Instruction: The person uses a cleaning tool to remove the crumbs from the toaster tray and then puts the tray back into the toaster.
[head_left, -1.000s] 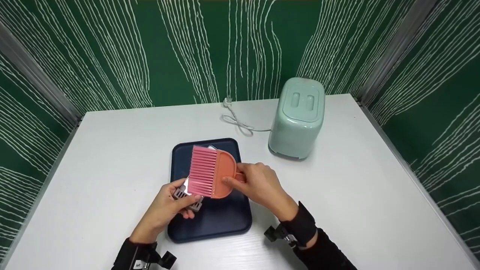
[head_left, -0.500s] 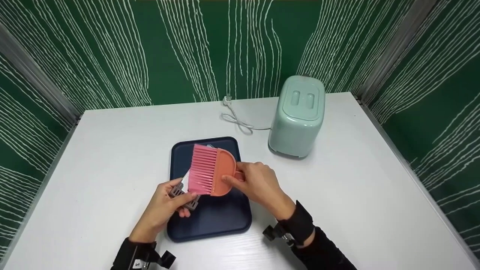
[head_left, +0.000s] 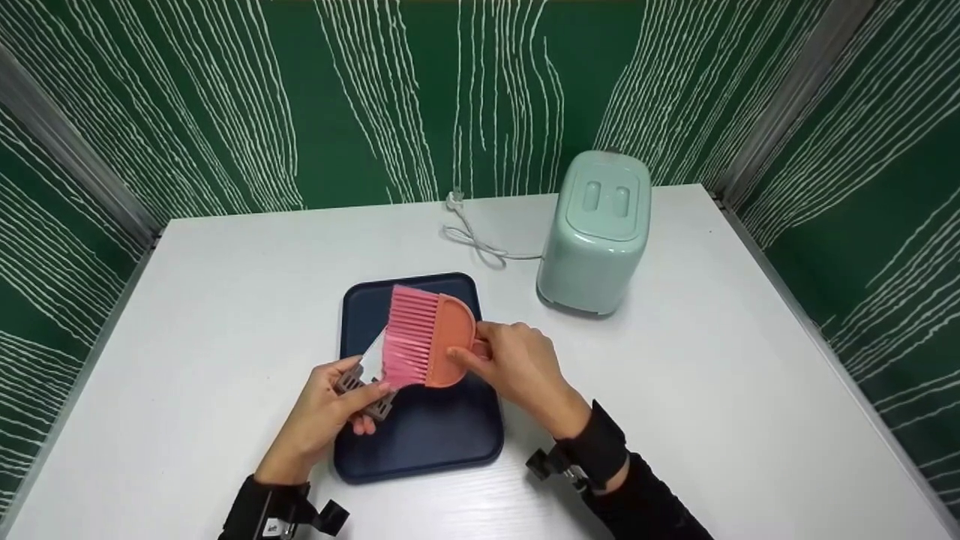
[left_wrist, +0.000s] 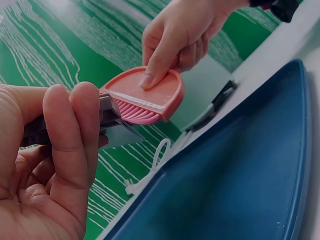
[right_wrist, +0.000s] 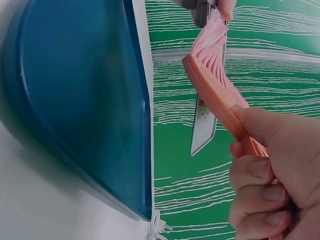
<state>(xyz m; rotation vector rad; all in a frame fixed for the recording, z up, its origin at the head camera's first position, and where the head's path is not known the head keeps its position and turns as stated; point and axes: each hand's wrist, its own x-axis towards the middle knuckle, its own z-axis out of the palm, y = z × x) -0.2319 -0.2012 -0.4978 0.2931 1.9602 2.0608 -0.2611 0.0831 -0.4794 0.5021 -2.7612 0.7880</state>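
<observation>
My left hand pinches the grey slotted end of a crumb tray, thumb on top. In the right wrist view, dark specks dot the crumb tray's flat pale plate. My right hand grips an orange brush by its handle, thumb pressed on the flat orange body. The brush's pink bristles lie across the plate and hide part of it. In the left wrist view the bristles bend near the grey end. Both things are above a dark blue tray.
A mint-green toaster stands on the white table at the back right. Its white cord lies loosely coiled to the left, with the plug near the back edge. Green walls with white lines enclose the table.
The brush has shifted slightly up and right across the crumb tray. My left hand has drifted a little left with the crumb tray, and more of its plate shows.
</observation>
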